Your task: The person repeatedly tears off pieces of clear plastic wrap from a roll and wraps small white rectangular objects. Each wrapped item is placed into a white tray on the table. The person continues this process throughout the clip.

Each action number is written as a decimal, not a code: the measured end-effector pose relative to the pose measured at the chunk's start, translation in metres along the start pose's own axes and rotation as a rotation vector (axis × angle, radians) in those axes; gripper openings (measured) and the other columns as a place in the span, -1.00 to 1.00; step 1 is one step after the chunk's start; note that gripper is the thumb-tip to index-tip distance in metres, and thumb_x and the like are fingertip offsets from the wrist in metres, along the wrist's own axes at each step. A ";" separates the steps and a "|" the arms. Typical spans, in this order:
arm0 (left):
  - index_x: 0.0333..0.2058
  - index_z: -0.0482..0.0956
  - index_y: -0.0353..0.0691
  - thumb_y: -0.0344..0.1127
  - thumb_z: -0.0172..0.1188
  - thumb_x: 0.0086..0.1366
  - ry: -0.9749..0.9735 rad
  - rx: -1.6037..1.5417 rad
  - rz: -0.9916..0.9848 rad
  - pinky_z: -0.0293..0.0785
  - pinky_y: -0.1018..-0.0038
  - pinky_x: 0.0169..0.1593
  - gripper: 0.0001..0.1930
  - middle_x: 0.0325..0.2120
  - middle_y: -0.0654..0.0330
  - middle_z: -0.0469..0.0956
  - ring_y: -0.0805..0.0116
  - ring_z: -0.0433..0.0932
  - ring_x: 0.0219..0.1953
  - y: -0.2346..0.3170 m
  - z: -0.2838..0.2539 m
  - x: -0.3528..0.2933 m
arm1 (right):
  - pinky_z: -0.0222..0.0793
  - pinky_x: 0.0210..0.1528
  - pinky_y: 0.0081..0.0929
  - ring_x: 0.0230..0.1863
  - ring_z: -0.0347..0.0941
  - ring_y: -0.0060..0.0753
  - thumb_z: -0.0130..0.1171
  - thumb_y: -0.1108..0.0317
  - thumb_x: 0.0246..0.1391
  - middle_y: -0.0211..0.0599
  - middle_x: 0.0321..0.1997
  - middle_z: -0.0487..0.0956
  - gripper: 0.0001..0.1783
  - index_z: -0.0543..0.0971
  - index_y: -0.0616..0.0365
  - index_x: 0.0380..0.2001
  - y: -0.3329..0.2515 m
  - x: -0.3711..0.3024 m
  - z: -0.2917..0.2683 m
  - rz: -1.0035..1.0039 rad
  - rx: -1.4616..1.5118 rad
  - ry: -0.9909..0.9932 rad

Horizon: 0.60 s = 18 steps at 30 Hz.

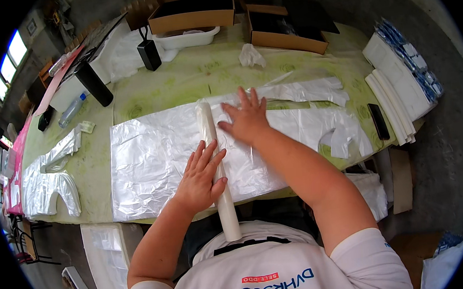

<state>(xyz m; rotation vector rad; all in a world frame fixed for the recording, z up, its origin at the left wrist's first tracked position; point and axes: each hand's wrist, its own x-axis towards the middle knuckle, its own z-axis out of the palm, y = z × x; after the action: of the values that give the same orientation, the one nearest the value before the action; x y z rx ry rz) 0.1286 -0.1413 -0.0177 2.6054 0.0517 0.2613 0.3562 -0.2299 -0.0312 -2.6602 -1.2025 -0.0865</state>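
A large sheet of thin, translucent white plastic point(146, 156), creased all over, lies flat on the green patterned tablecloth point(168, 90). Its right end has handle-like cutouts, as on a carrier bag. Across it rests a long white roll point(227, 209), one end sticking out over the near table edge toward my body. My left hand point(199, 176) lies on the roll with fingers stretched out. Beyond and right of the roll, my right hand point(247, 116) presses on the plastic, fingers spread and nothing gripped.
Folded plastic bags point(56, 178) lie at the left. A black cylinder point(93, 83), a plastic bottle point(72, 110) and a black box with a loop point(149, 51) stand farther back. Open cardboard boxes point(288, 36) line the far edge. A phone point(378, 122) and white rolls point(390, 106) sit at right.
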 end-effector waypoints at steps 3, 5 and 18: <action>0.36 0.33 -0.17 -0.21 0.15 0.27 0.024 -0.002 0.006 -0.07 0.01 0.50 -0.34 0.48 -0.04 0.07 -0.17 -0.07 0.53 -0.001 0.000 -0.001 | -0.32 0.54 0.33 0.63 -0.28 0.12 0.07 -0.39 0.17 -0.17 0.64 -0.05 -0.28 0.50 -0.36 0.31 0.052 0.029 -0.017 0.349 -0.018 -0.136; 0.35 0.34 -0.16 -0.21 0.15 0.26 0.018 -0.011 -0.008 -0.07 0.01 0.50 -0.34 0.48 -0.03 0.08 -0.16 -0.06 0.53 0.000 0.000 0.000 | -0.31 0.54 0.34 0.63 -0.31 0.15 -0.04 -0.41 0.23 -0.15 0.65 -0.08 -0.22 0.37 -0.35 0.41 0.119 0.029 -0.036 0.658 0.019 -0.167; 0.34 0.36 -0.14 -0.21 0.16 0.26 0.036 -0.024 -0.001 -0.09 0.00 0.51 -0.35 0.48 0.00 0.08 -0.12 -0.06 0.53 0.001 0.002 -0.001 | 0.10 0.45 0.14 0.48 0.08 0.33 0.39 -0.06 0.05 0.19 0.50 0.17 -0.26 0.46 -0.29 0.32 0.213 -0.076 -0.061 0.236 -0.019 0.426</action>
<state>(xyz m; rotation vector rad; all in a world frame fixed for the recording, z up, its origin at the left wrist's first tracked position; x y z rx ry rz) 0.1281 -0.1433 -0.0186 2.5772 0.0624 0.3068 0.4676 -0.4360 -0.0198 -2.5910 -0.7532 -0.5921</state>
